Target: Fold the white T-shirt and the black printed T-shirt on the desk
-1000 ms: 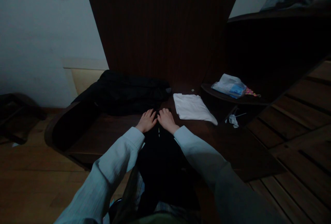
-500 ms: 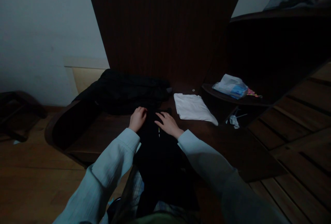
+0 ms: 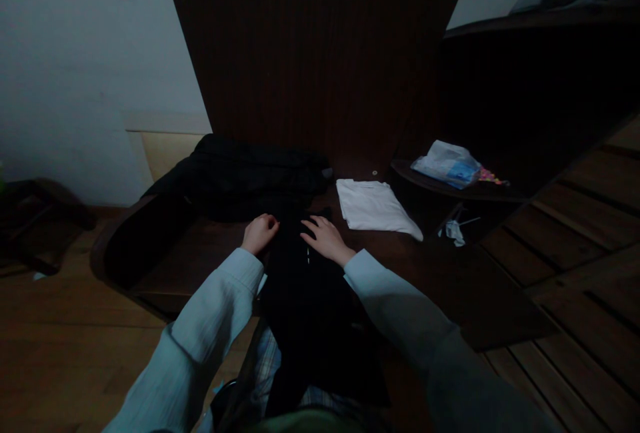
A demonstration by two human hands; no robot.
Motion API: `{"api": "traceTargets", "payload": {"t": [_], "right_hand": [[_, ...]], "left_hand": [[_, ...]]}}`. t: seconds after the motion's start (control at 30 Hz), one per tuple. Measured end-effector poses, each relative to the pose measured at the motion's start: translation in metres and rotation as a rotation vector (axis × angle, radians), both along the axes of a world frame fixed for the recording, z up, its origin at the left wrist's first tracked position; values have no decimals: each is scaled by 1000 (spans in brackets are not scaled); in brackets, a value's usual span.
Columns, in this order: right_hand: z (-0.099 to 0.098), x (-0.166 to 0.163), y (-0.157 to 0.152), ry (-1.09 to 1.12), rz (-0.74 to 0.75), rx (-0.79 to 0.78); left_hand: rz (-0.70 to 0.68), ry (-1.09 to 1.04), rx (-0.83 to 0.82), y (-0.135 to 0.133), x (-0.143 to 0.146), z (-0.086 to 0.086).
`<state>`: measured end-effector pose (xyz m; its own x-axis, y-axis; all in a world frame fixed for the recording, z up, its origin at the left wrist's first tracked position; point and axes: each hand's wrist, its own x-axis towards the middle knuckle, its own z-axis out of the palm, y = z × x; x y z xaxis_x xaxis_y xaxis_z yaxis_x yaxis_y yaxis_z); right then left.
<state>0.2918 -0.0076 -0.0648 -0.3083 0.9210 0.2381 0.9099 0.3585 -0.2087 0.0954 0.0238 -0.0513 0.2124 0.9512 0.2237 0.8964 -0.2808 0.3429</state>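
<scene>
A black garment [image 3: 313, 313] stretches from the dark wooden bench toward my body, its lower end hanging over the front edge. It carries a short row of small white marks; its exact kind is hard to make out in the dim light. At its left edge my left hand [image 3: 260, 233] is closed, with thumb and fingers pinched on the cloth. On the right side my right hand [image 3: 327, 238] lies flat on the cloth, fingers spread and palm down. To the right of it sits a folded white garment [image 3: 375, 206].
Dark clothing [image 3: 250, 169] is heaped along the back of the bench [image 3: 175, 259] at left. A small corner shelf [image 3: 420, 187] at right bears a plastic packet [image 3: 450, 165], with a crumpled wrapper [image 3: 455, 233] below it. A dark stool [image 3: 40, 219] stands far left.
My left hand has moved slightly left and toward me, its fingers now more tightly pinched at the black garment's edge. The right hand has stayed in place on the cloth.
</scene>
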Motion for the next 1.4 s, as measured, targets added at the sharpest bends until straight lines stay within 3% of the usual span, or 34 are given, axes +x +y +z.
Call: {"api": "traceTargets", "payload": {"t": [0.23, 0.67, 0.77, 0.87, 1.03, 1.17, 1.4], "right_hand": [[0, -1, 1, -2, -6, -6], [1, -2, -1, -28, -10, -23], [1, -2, 0, -25, -21, -33], [0, -2, 0, -11, -22, -37], [0, -1, 0, -7, -18, -30], [0, -1, 0, -5, -18, -28], [-2, -1, 2, -5, -17, -17]], "left_hand": [[95, 10, -29, 0, 1, 2], [99, -61, -46, -1, 3, 1], [136, -234, -46, 1, 3, 0], [141, -622, -41, 3, 3, 0], [-88, -1181, -227, 4, 2, 6], [-217, -1323, -282, 2, 0, 10], [-309, -1292, -310, -2, 1, 14]]}}
